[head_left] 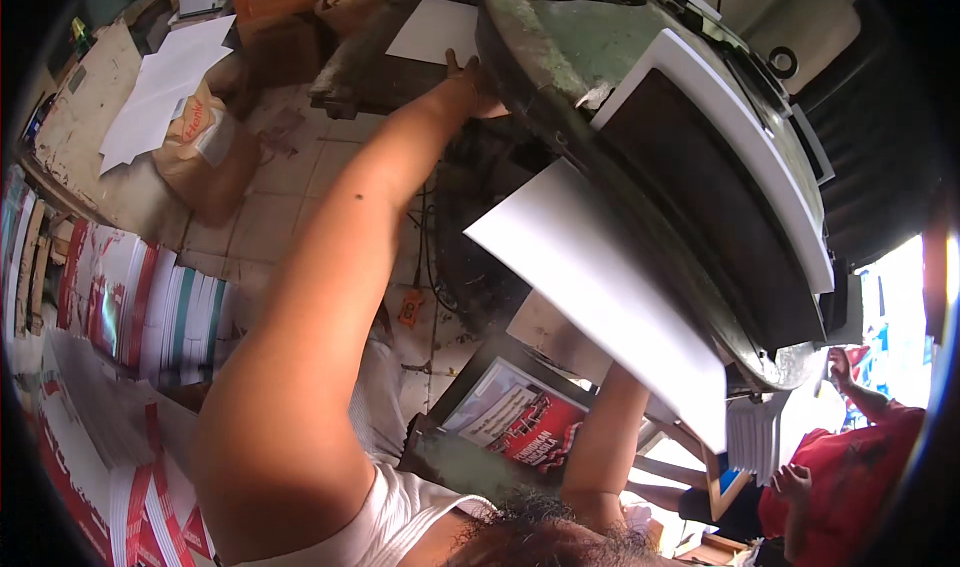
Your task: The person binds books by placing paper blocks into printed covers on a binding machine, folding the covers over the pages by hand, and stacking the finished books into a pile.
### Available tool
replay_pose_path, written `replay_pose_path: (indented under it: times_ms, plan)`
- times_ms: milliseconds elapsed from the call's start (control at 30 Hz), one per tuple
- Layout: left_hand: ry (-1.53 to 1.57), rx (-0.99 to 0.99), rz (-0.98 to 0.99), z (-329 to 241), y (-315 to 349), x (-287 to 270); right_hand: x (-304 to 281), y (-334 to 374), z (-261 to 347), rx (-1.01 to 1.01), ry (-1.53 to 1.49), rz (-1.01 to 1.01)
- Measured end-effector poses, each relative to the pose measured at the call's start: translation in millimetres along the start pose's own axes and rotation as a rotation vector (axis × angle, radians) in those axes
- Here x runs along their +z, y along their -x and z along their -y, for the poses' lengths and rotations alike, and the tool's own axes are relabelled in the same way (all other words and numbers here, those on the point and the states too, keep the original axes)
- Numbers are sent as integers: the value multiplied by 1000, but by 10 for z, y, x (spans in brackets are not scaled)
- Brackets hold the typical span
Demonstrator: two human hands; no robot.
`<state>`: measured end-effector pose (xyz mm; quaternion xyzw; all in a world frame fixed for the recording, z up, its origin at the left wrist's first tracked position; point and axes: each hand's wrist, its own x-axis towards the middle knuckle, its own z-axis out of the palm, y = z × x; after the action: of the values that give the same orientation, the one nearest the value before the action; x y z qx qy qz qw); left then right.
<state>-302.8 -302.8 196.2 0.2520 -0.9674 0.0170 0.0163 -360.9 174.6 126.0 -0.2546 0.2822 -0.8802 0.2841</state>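
My left arm stretches up to a large worn green machine (600,37). The left hand (474,82) is at its left edge, beside a low dark table bearing a white sheet (435,32). Two of its fingers show, apart and pointing up; the rest of the hand is partly hidden, and I see nothing held in it. My right forearm (608,437) rises behind a large blank white sheet (610,277) that slants down from the machine's dark opening. That sheet hides my right hand, so its grip cannot be seen. Below the sheet lies a printed red-and-white cover (520,412).
Stacks of printed booklets (130,292) stand at the left, with more red-and-white printed sheets (75,447) below. White sheets (165,82) lie over a brown paper package (205,157). An orange object (411,307) is on the tiled floor. At the right a person in red (845,487) is near a paper stack (752,435).
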Motion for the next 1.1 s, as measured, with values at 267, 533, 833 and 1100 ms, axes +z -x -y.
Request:
replay_pose_path:
  times_ms: [267, 533, 833, 1100]
  plan:
    - [38, 21, -42, 9, -265, 267, 59, -9, 210, -117, -26, 10]
    - [-177, 380, -441, 501, 474, 735, 251, -38, 205, -301, -123, 157]
    - [1050, 149, -45, -408, 3290, 2046, -489, 18, 424, -363, -78, -224]
    - [895, 49, 486, -1812, 4275, 2185, -548, 1535, -275, -107, 124, -1215]
